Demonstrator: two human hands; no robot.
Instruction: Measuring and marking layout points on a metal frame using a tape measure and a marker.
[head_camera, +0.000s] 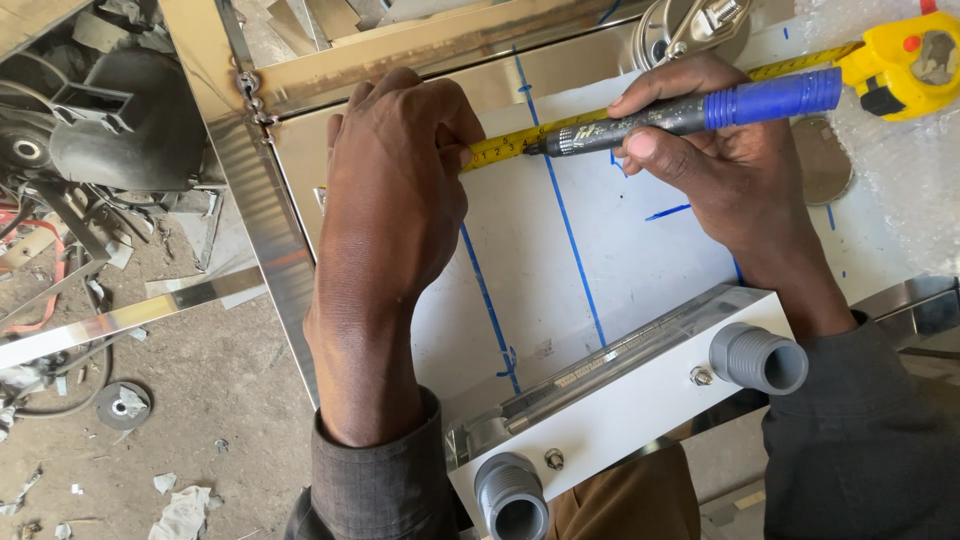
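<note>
Here | white sheet (620, 270), littered floor (200, 400) | left hand (395, 190) fingers flat on tape (520, 143) | right hand (720, 170) fingers gripping marker (690, 112)

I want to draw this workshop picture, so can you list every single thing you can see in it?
Tape measure: one, yellow, top right, blade stretched left across the sheet.
Marker pen: one, black with blue cap, tip at the tape.
Metal sheet: one, white film with blue lines, centre.
White block: one, two grey pipe fittings, bottom centre.
Metal bar: one, shiny, left.
Grinding disc: one, grey, on the floor.
Left hand: pressing the tape blade down.
Right hand: holding the marker pen.
</note>
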